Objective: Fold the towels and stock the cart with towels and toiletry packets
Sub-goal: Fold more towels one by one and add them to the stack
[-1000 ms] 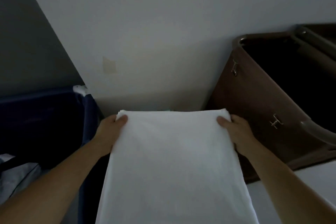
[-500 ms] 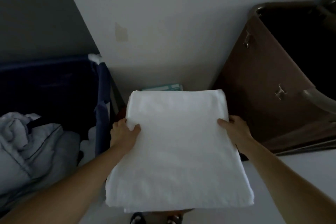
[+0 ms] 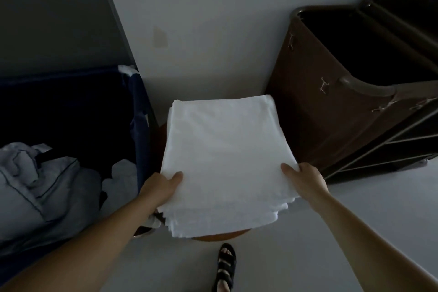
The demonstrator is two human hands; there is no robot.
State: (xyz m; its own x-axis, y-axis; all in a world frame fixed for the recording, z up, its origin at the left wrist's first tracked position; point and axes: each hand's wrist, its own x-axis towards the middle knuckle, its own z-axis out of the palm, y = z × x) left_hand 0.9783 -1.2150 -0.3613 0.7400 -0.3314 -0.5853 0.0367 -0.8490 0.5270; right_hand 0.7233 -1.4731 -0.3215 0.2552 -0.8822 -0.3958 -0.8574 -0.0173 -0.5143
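**Hands slid back to the near corners, towel's down on the pile**

Both hands have moved toward the body along the towel's sides. A second ago they were at its far corners, half a second ago at mid-edge, and now they're at the near end. The camera has also tipped down, so more floor shows.

Head view: the folded towel [image 3: 225, 149] lies flat and squared up on the towel stack [image 3: 213, 223]. You can see the layered edges stepping out at the near side. The stack sits on a round wooden stool top [image 3: 220, 236], between a blue laundry bin [image 3: 71, 102] with crumpled linen [image 3: 47, 185] in it and the brown cart [image 3: 331, 102].

The left hand [image 3: 161, 187] pinches the near-left corner, thumb on top and fingers tucked under out of sight. The right hand [image 3: 305, 180] does the same at the near-right corner. So both are closed on the towel, not just resting on it. A sandalled foot [image 3: 226, 265] shows below the stool.

My read is that the fold is done and this one's either being squared off or about to be let go. No towels in the part of the cart you can see, so the stocking part looks like it hasn't started. I don't see any toiletry packets right now either.
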